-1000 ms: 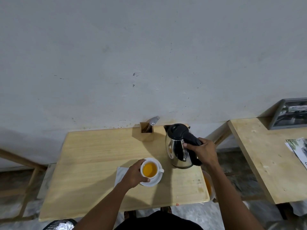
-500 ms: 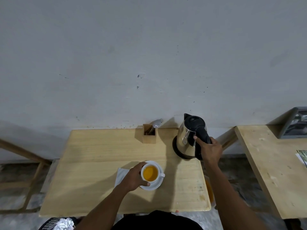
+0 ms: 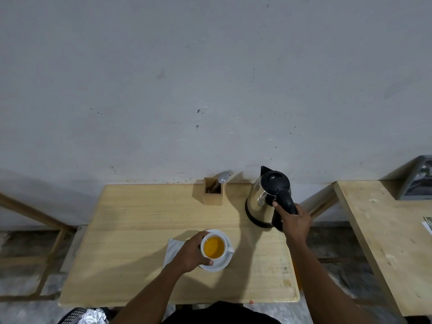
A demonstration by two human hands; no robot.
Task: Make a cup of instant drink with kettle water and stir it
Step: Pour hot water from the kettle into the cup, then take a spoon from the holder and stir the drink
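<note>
Kettle (image 3: 266, 199) now back upright on table (image 3: 140, 230), R hand (image 3: 295, 222) still gripping handle; L hand (image 3: 190, 252) holds filled cup (image 3: 214, 247). Stirring next.

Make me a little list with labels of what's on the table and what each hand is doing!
cup: white cup of orange drink, standing on a saucer
left hand: left hand wrapped around the cup
kettle: steel kettle upright at the back right of the table
right hand: right hand gripping the kettle's black handle
holder: wooden holder with a spork
napkin: white napkin beside the saucer
</note>
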